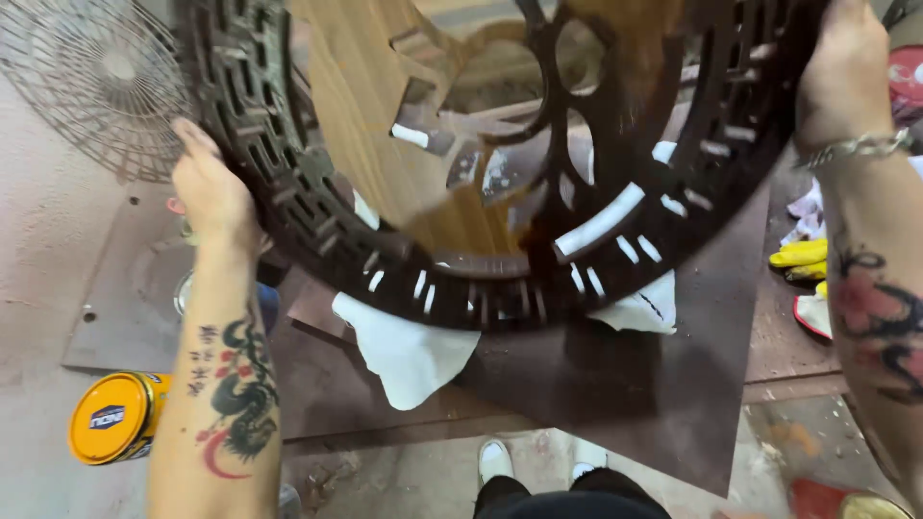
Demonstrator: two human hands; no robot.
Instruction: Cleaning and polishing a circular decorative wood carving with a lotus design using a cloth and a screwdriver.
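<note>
A large round carved wooden panel (pixel 481 279), dark brown with cut-out fretwork, is held up and tilted in front of me. My left hand (pixel 210 187) grips its left rim. My right hand (pixel 841 72) grips the upper right rim; a metal bracelet sits on that wrist. Both forearms are tattooed. Under the panel lies a white cloth (pixel 409 351) on a dark brown board (pixel 654 384). Through the cut-outs I see lighter wooden pieces (pixel 375 115).
A yellow-lidded can (pixel 117 416) lies on the floor at the lower left. A wire fan guard (pixel 91 77) stands at the upper left. Yellow gloves (pixel 803 259) lie at the right. My shoes (pixel 495 459) are at the board's near edge.
</note>
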